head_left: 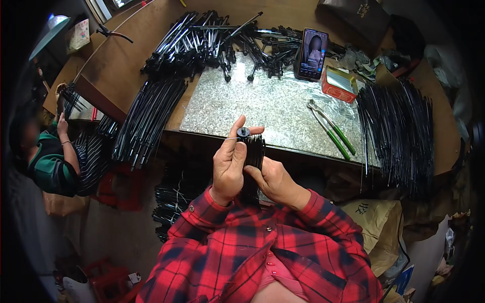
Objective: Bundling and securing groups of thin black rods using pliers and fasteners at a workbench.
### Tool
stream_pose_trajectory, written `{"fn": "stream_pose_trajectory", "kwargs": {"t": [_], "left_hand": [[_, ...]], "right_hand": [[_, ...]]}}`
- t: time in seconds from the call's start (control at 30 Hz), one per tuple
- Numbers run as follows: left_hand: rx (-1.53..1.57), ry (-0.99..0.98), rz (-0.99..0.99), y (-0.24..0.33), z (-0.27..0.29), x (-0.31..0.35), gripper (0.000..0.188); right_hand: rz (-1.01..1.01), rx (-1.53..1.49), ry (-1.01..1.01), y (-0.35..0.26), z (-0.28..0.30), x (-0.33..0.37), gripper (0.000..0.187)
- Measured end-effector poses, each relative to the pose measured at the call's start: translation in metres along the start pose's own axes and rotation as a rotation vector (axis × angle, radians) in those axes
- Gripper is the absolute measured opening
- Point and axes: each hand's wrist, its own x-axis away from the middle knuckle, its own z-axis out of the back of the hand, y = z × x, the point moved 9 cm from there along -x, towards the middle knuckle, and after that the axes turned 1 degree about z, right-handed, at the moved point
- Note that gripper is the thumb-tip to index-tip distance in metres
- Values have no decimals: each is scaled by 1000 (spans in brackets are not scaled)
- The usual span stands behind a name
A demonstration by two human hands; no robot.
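In front of my chest, my left hand (pixel 230 169) is closed, its thumb against a small round black cap (pixel 243 132). A thin pale wire tip shows at the cap's left side. My right hand (pixel 277 182) is closed around a bundle of thin black rods (pixel 255 151), which stands upright between both hands. The lower part of the bundle is hidden by my hands and sleeves. Both hands are just off the near edge of the speckled tabletop (pixel 227 101). Whether the cap sits on one of the rods, I cannot tell.
Green-handled pliers (pixel 333 129) lie right of centre, below a red box (pixel 339 85) and a propped phone (pixel 311 54). Black rods are heaped at the back (pixel 202 43), left (pixel 149 118) and right (pixel 396 131). Another person (pixel 55 156) sits at far left, beyond a wooden partition.
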Motion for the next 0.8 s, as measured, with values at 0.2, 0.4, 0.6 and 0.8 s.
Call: {"fn": "stream_pose_trajectory", "kwargs": {"t": [0.2, 0.4, 0.6, 0.8], "left_hand": [[6, -3, 11, -5, 2, 0, 48], [-8, -13, -2, -6, 3, -2, 48], [27, -12, 15, -7, 6, -7, 48], [63, 75, 4, -11, 9, -11, 41]], "right_hand": [[-6, 30, -15, 1, -1, -1, 15], [-24, -66, -19, 2, 2, -3, 15], [-104, -109, -61, 14, 0, -3, 18], [-122, -50, -49, 26, -1, -5, 21]]}}
